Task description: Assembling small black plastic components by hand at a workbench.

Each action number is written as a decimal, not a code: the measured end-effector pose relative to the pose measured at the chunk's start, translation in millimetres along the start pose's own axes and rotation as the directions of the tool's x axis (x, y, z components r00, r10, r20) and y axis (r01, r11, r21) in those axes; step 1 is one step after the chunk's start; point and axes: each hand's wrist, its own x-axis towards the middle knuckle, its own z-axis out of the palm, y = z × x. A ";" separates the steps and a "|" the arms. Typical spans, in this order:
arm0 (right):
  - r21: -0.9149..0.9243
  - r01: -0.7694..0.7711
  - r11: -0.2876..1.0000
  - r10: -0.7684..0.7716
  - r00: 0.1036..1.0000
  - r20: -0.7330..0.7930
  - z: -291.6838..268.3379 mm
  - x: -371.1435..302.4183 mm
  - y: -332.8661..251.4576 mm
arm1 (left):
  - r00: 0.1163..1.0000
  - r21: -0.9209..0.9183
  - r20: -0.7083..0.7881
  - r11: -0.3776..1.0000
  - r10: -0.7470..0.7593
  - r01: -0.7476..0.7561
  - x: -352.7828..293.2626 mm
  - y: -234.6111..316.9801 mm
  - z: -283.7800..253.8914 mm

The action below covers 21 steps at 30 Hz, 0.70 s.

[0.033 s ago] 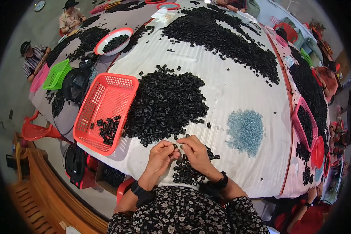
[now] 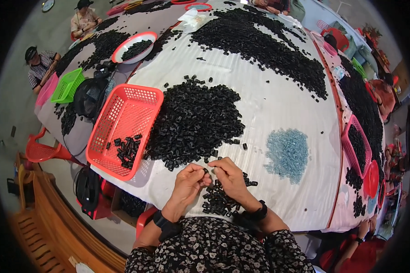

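Note:
My left hand (image 2: 187, 181) is closed, its thumb and fingertips pinching a small black plastic piece (image 2: 206, 172) that is mostly covered. Close beside it, my right hand (image 2: 228, 178) is pinched too; whatever its fingertips hold is too small to make out. The two hands nearly meet above the white cloth. Under and next to my right hand lies a small heap of black plastic pieces (image 2: 217, 203). A much larger pile of such pieces (image 2: 193, 123) spreads just beyond my hands. To the right is a patch of small clear bluish pieces (image 2: 287, 154).
A red plastic basket (image 2: 124, 93) with some black pieces inside stands left of the large pile. Farther back are a white bowl with a red rim (image 2: 118, 53) and a long black heap (image 2: 259, 45). A pink basket (image 2: 347, 144) is at the right. Other people sit around the table.

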 end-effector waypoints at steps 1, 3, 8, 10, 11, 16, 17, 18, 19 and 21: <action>0.002 0.003 1.000 -0.003 1.000 0.011 -1.6 0.5 2.2 | 0.999 -0.015 0.043 1.000 -0.007 0.008 0.4 -0.1 0.3; 0.119 -0.097 0.988 0.085 0.991 0.104 -4.0 1.8 5.6 | 0.997 -0.032 0.082 0.999 -0.008 0.010 0.1 1.4 0.0; 0.285 -0.205 0.936 0.163 0.973 0.166 -4.5 2.2 1.3 | 0.995 0.048 0.102 0.999 0.001 -0.006 -1.8 3.5 3.9; 0.279 -0.224 0.934 0.183 0.969 0.167 -5.4 1.5 9.3 | 0.996 0.066 0.094 0.998 -0.005 -0.001 -2.9 3.4 4.0; 0.279 -0.226 0.933 0.184 0.968 0.168 -4.9 1.6 9.3 | 0.996 0.083 0.085 0.997 -0.012 0.005 -3.3 2.8 3.1; 0.493 -0.339 0.801 0.282 0.941 0.190 -6.6 2.5 4.7 | 0.997 0.111 0.076 0.994 -0.024 0.016 -6.2 5.6 8.0; 0.494 -0.340 0.800 0.282 0.940 0.191 -7.3 2.9 4.0 | 0.997 0.123 0.074 0.992 -0.020 0.011 -6.6 6.0 8.8; 0.485 -0.340 0.806 0.276 0.940 0.201 -8.0 3.3 3.3 | 0.997 0.123 0.073 0.992 -0.021 0.012 -6.8 6.2 9.2; 0.476 -0.339 0.811 0.269 0.940 0.211 -8.2 3.2 3.1 | 0.998 0.158 0.063 0.987 -0.013 0.003 -6.8 6.3 9.4; 0.459 -0.313 0.831 0.242 0.948 0.208 -8.1 2.6 4.8 | 0.998 0.192 0.055 0.981 -0.007 -0.003 -6.3 6.1 10.3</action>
